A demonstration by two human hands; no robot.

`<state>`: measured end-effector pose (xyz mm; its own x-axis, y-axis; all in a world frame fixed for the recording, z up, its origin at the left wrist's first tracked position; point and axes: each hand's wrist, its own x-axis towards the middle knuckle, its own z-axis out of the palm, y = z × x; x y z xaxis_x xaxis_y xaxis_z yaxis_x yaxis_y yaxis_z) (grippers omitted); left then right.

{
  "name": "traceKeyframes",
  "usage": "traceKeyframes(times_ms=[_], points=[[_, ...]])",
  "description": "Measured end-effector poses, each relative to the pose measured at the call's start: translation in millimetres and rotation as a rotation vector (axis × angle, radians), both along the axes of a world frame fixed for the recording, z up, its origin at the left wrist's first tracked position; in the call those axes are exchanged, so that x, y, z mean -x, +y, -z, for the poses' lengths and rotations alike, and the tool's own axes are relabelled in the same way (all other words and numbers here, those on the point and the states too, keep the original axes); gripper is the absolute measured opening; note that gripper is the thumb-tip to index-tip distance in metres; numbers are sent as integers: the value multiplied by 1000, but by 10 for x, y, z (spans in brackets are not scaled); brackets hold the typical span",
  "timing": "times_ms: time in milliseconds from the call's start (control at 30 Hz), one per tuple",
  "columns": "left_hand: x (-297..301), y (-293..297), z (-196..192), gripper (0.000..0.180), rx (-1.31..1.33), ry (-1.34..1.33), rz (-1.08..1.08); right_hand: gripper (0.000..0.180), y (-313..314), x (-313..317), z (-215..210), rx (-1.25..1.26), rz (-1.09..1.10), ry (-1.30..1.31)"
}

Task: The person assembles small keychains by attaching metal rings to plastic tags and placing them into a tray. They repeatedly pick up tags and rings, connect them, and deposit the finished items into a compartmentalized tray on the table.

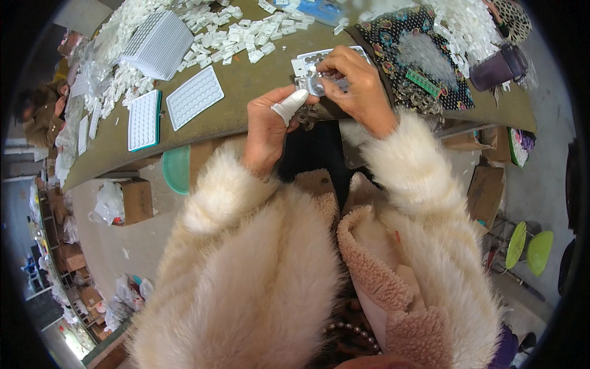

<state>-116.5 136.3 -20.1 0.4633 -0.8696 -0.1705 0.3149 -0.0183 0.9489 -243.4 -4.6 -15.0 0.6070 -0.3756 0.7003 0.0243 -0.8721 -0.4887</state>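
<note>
My left hand (265,126), with a white cover (290,107) on its thumb, pinches a small clear, shiny plastic piece (303,84) above the table's near edge. From the other side my right hand (358,86) closes its fingers on the same piece. Its exact kind is too small to make out, and fingers hide part of it. Just beyond the hands lies a white tray (299,65) with small round parts in it, partly covered by my right hand. More clear, shiny bits (307,115) show beneath my left fingers.
Loose white plastic pieces (246,37) are heaped across the table (246,80). White dimpled trays (195,98) lie at left, near a tray stack (161,44). To the right are a patterned cloth (384,37), a green strip (423,83) and a dark cup (498,67). Another person (43,114) sits far left.
</note>
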Motion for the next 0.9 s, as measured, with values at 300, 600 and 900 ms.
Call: traceKeyframes(times_ms=[300, 600, 900], points=[[154, -7, -63, 19, 34, -75, 2, 19, 165, 92, -63, -64, -3, -8], [227, -3, -89, 21, 50, -85, -1, 11, 229, 166, -106, -208, -38, -49], [207, 33, -33, 18, 19, -75, 7, 14, 205, 172, -18, -341, -203, -6]])
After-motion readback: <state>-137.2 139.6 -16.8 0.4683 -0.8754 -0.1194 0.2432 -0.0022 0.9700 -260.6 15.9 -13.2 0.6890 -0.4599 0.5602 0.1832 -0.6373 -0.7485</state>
